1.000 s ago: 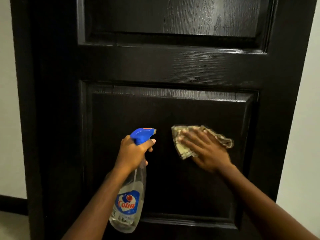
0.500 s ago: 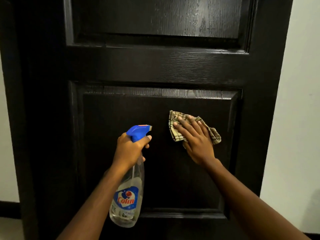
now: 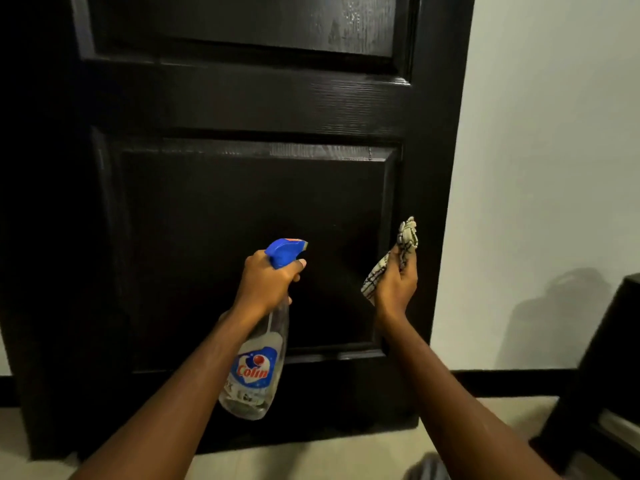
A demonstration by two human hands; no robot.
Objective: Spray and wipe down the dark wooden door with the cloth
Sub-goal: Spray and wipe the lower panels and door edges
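Note:
The dark wooden door (image 3: 242, 209) fills the view, its lower recessed panel straight ahead. My left hand (image 3: 265, 284) grips the neck of a clear spray bottle (image 3: 258, 365) with a blue trigger head, nozzle aimed at the lower panel. A faint mist hangs between the nozzle and the cloth. My right hand (image 3: 394, 284) holds the bunched checked cloth (image 3: 403, 249) off the door, near the panel's right edge.
A pale wall (image 3: 547, 150) runs to the right of the door, with a dark skirting at its foot. A dark piece of furniture (image 3: 606, 368) stands at the right edge. Light flooring (image 3: 311, 459) lies below the door.
My right hand lifted the cloth off the panel, bunched it and moved right. The view dropped and shifted right, so the door's bottom and floor show. The bottle is still pointed at the panel.

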